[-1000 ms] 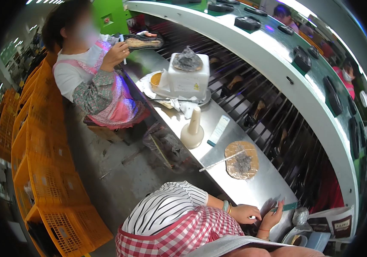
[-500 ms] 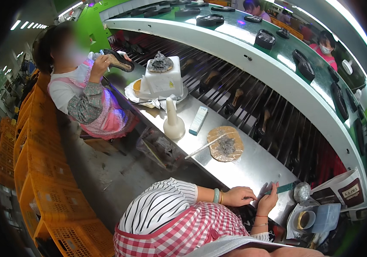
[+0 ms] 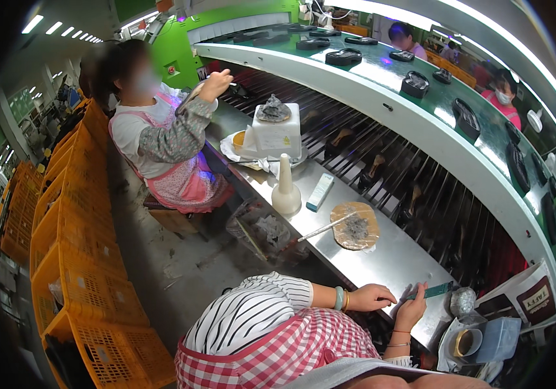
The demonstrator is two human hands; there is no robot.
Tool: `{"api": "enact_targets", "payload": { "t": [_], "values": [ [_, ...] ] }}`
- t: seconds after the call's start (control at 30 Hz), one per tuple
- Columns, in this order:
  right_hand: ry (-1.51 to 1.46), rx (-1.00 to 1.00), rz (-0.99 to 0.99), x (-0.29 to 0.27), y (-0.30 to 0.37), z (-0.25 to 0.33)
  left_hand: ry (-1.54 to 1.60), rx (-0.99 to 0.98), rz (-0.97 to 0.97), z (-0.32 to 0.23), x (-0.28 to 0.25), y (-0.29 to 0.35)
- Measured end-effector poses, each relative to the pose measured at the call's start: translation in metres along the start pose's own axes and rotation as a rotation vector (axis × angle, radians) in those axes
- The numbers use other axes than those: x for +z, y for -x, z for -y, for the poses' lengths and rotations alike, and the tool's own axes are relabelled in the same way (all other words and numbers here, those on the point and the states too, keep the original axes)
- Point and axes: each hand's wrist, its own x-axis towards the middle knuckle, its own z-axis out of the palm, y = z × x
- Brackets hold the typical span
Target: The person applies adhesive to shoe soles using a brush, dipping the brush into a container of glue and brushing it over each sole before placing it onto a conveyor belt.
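Note:
At the near right end of the metal bench, my right hand (image 3: 411, 310) grips one end of a narrow, flat, dark green strip (image 3: 436, 290). The strip lies low over the bench top; its exact kind does not show. My left hand (image 3: 374, 297) rests at the bench edge beside it, holding nothing, fingers loosely extended. Farther along sits a round brown pad (image 3: 363, 241) with grey fluff on it, and a thin white stick (image 3: 327, 227) lies across its edge. A ball wrapped in shiny film (image 3: 462, 301) stands just past the strip.
A cream cone-shaped stand (image 3: 285, 194), a pale green-and-white box (image 3: 320, 192) and a white container (image 3: 276, 135) occupy the bench (image 3: 407, 266). A blue plastic tub (image 3: 499, 338) is at right. Behind runs a green conveyor (image 3: 381, 65) with black shoe parts. A co-worker (image 3: 167, 136) sits left, near orange crates (image 3: 90, 259).
The whole view has shifted, so the bench appears farther right. The co-worker's hand has risen. My left fingers have straightened a little; my right hand keeps the green strip.

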Motion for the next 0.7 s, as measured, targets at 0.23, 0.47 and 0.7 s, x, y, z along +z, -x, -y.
{"api": "enact_targets", "payload": {
  "t": [0.23,0.47,0.7],
  "values": [
    [0.042,-0.026,0.003,0.001,-0.001,0.002,0.113,-0.085,0.011,0.0,-0.002,0.0],
    [0.099,-0.026,0.02,0.005,0.0,0.0,0.131,-0.086,0.04,0.009,-0.003,-0.001],
    [0.134,-0.058,0.021,0.005,0.0,-0.002,0.087,-0.023,0.016,0.013,-0.004,-0.001]
  ]
}}
